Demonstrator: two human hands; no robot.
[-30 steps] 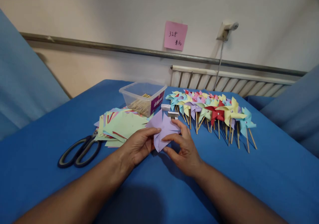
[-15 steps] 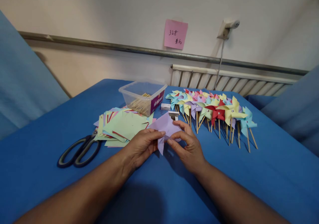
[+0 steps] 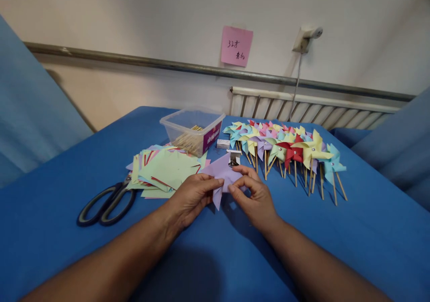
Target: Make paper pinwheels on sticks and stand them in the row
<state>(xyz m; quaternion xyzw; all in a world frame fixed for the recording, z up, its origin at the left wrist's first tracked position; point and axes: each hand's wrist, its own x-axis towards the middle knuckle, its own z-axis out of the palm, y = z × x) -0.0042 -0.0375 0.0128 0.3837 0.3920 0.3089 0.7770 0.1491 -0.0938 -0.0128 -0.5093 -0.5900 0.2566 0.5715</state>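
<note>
A sheet of purple paper [image 3: 221,170], cut and partly folded in at its points like a pinwheel, is held above the blue cloth between both hands. My left hand [image 3: 195,196] pinches its left side, thumb on top, with one point hanging down below the thumb. On the right side, my right hand [image 3: 253,196] has thumb and fingers closed on another part of the sheet. Just behind the paper lies a small open box [image 3: 234,157] with dark shiny bits in it, partly covered by the sheet.
Left of the hands lie a stack of coloured paper [image 3: 171,170] and scissors [image 3: 107,205]. Behind them stands a clear plastic tub [image 3: 188,125] of wooden sticks, beside a small closed box [image 3: 223,144]. Several finished pinwheels [image 3: 294,153] lie in rows at right.
My right hand has shifted slightly, its thumb pressing the purple paper's folded point a little further toward the middle. The left hand stays nearly still.
</note>
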